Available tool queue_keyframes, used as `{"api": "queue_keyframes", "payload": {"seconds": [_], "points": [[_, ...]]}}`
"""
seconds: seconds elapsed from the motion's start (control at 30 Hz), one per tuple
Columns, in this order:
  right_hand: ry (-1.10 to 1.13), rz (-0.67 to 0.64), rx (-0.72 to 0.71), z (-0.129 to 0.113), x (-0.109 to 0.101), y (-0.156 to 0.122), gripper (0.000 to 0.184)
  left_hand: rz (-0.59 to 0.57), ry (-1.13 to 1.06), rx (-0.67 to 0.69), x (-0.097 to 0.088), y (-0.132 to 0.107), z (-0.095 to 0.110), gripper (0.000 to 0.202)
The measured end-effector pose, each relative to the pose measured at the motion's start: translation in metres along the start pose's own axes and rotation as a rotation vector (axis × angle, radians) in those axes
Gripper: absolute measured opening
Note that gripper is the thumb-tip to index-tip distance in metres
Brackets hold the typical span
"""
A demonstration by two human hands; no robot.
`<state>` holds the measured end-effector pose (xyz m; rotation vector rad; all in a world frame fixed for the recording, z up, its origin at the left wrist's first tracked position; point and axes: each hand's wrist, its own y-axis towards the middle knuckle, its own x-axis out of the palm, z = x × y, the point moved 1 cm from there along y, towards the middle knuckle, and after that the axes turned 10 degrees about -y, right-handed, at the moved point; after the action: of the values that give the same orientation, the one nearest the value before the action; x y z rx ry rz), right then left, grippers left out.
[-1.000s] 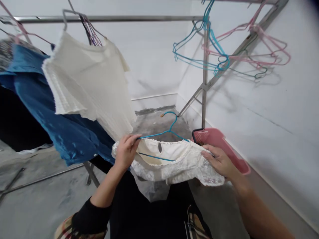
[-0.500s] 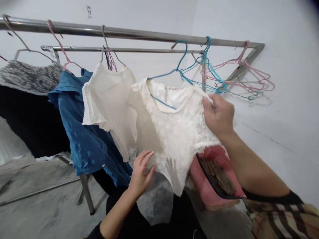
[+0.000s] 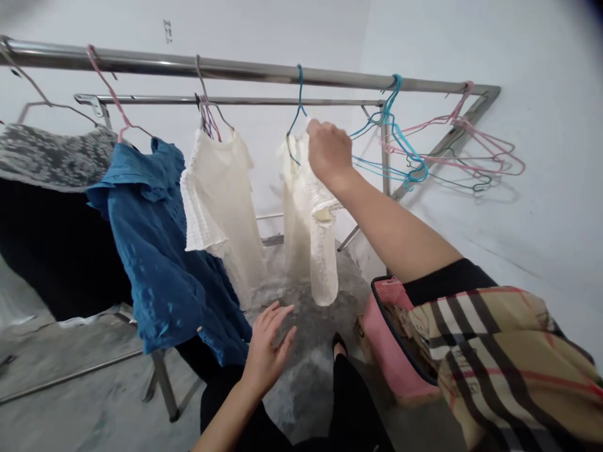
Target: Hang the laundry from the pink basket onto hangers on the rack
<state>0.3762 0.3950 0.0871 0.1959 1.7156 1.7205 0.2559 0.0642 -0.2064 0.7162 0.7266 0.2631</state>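
Observation:
A white lacy top (image 3: 324,251) hangs from a blue wire hanger (image 3: 300,94), whose hook is over the upper metal rail (image 3: 264,73). My right hand (image 3: 330,150) is closed at the top's near shoulder, covering that end of the hanger; the fingertips are partly hidden. Seen from here, the garment is turned nearly edge-on. Lower down, my left hand (image 3: 269,345) is open with its fingers apart, touching nothing. Left of the lacy top, a cream short-sleeved top (image 3: 226,194) hangs on a grey hanger (image 3: 201,78).
A blue garment (image 3: 151,251) and a grey-and-black one (image 3: 51,157) hang at the left. Bare blue hangers (image 3: 400,135) and pink hangers (image 3: 480,141) are on the rail's right end. Below stands a pink basket (image 3: 393,351), with brownish contents partly hidden by my checked clothing (image 3: 509,351).
My right hand has moved left and up with the white lacy top. The hanger's hook is now on the rail, and the top has turned from facing me to nearly edge-on. My left hand stays put.

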Motion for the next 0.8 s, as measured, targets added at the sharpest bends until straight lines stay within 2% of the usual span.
{"api": "queue_keyframes", "payload": {"seconds": [0.03, 0.1, 0.2, 0.3, 0.37, 0.43, 0.47, 0.53, 0.6, 0.7, 0.8], "points": [[-0.02, -0.033, 0.032, -0.007, 0.005, -0.007, 0.052, -0.008, -0.003, -0.005, 0.001, 0.0, -0.001, 0.035], [-0.083, -0.093, 0.145, -0.03, -0.001, -0.024, 0.047, -0.03, -0.02, -0.014, 0.005, 0.002, -0.002, 0.034], [-0.106, -0.138, 0.237, -0.072, -0.034, -0.06, 0.046, -0.084, -0.061, -0.023, 0.016, 0.004, 0.0, 0.033], [-0.142, -0.232, 0.293, -0.094, -0.063, -0.123, 0.051, -0.158, -0.103, -0.027, 0.031, 0.005, 0.002, 0.028], [-0.158, -0.372, 0.354, -0.092, -0.071, -0.191, 0.05, -0.213, -0.129, -0.036, 0.042, 0.005, 0.002, 0.025], [-0.149, -0.577, 0.488, -0.08, -0.077, -0.275, 0.05, -0.263, -0.147, -0.049, 0.054, 0.004, 0.0, 0.025], [-0.14, -0.721, 0.589, -0.073, -0.082, -0.32, 0.05, -0.287, -0.152, -0.055, 0.06, 0.004, -0.001, 0.025], [-0.146, -1.031, 0.933, -0.058, -0.101, -0.407, 0.054, -0.335, -0.155, -0.061, 0.073, 0.005, -0.005, 0.024], [-0.165, -1.137, 1.132, -0.047, -0.127, -0.475, 0.05, -0.385, -0.155, -0.059, 0.088, 0.006, -0.008, 0.023], [-0.122, -1.207, 1.281, -0.031, -0.161, -0.54, 0.044, -0.447, -0.155, -0.056, 0.111, 0.011, -0.012, 0.022], [-0.022, -1.27, 1.379, -0.011, -0.172, -0.576, 0.05, -0.499, -0.152, -0.072, 0.133, 0.018, -0.015, 0.022]]}}
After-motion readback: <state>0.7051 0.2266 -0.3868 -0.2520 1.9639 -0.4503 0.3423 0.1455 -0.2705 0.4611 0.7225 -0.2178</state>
